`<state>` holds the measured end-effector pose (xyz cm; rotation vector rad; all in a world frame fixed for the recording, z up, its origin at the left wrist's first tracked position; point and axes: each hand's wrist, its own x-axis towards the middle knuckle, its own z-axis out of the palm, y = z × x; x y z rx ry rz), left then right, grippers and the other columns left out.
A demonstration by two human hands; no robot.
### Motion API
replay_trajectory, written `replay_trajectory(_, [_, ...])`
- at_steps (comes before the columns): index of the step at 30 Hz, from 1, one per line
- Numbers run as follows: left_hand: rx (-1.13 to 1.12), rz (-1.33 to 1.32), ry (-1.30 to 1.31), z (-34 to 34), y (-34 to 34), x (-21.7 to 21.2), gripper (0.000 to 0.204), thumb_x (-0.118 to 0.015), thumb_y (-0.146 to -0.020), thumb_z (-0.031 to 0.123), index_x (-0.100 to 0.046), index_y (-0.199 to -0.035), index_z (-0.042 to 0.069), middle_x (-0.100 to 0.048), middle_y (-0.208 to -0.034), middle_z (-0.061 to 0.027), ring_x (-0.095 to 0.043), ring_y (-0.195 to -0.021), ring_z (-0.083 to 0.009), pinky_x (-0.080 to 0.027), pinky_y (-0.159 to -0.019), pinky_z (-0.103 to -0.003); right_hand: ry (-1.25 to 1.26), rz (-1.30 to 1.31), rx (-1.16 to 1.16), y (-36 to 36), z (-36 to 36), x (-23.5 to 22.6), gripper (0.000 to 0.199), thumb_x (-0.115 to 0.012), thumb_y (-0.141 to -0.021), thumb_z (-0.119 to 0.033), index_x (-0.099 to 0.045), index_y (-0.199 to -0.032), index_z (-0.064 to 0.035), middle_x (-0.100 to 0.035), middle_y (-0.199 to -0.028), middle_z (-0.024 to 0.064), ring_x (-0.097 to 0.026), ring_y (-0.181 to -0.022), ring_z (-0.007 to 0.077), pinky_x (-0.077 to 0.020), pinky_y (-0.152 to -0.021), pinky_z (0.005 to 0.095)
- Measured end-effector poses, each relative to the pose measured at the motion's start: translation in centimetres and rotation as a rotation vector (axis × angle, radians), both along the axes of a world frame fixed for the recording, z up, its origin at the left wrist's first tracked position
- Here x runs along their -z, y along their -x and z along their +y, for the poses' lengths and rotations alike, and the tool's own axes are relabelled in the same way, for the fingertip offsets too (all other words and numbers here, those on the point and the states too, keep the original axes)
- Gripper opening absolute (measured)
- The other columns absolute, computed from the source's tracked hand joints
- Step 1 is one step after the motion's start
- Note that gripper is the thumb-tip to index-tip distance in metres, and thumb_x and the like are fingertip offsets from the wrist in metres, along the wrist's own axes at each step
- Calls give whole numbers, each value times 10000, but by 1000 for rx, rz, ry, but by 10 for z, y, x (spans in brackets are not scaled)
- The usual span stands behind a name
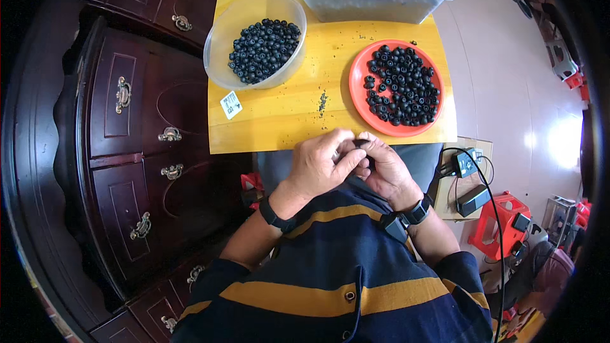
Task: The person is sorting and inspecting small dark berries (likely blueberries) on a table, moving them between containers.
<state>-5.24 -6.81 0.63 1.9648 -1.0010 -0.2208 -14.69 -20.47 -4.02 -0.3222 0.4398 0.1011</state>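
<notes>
My left hand (316,164) and my right hand (389,173) meet at the near edge of the yellow table. Pinched between the fingertips of both is a small black part (360,143), mostly covered by the fingers. It resembles the black round plastic pieces with a hole that lie nearby. Just beyond my right hand is a red plate (359,103) with a heap of these black pieces (410,86). Farther left, a clear round tub (218,51) holds more black pieces (264,51).
At the table's far edge stands a clear rectangular bin (375,7) full of small black parts. Black crumbs (322,103) and a white label (231,105) lie on the yellow table (267,124). Dark wooden drawers (121,101) line the left; a black cable (502,235) hangs at right.
</notes>
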Motion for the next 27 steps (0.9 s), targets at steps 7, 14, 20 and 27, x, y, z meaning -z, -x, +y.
replay_trajectory(7, [28,13,32,9,10,12,133,-747,-886,126,-653,-953,60,-680,-683,-85,-679,-590,-196,-526,-557,-334,50,26,-66,10,5,9,171,-567,-1035,-297,-606,-1029,-131,-639,-841,-25,-589,-628,46,-494,-530,175])
replay_trajectory(14, [-22,43,-29,11,7,-5,190,-767,-871,191,-676,-990,74,-698,-730,-76,-702,-640,-223,-532,-576,-345,91,-11,-150,10,0,1,187,-533,-1048,-278,-600,-1065,-105,-601,-873,-10,-567,-709,91,-453,-571,218])
replay_trajectory(20, [10,14,14,9,3,-4,224,-765,-877,183,-691,-1057,72,-709,-772,-69,-692,-665,-165,-520,-587,-309,20,-58,-154,3,-10,11,93,-585,-1024,-211,-597,-1009,-120,-590,-857,-25,-524,-683,70,-425,-564,203])
replay_trajectory(27, [9,557,398,6,5,15,125,-727,-930,116,-719,-1012,21,-637,-726,46,-549,-638,-20,-442,-534,-219,-78,-188,-163,-3,-6,13,124,-623,-1005,-228,-585,-965,-117,-585,-851,-10,-522,-671,73,-420,-561,211])
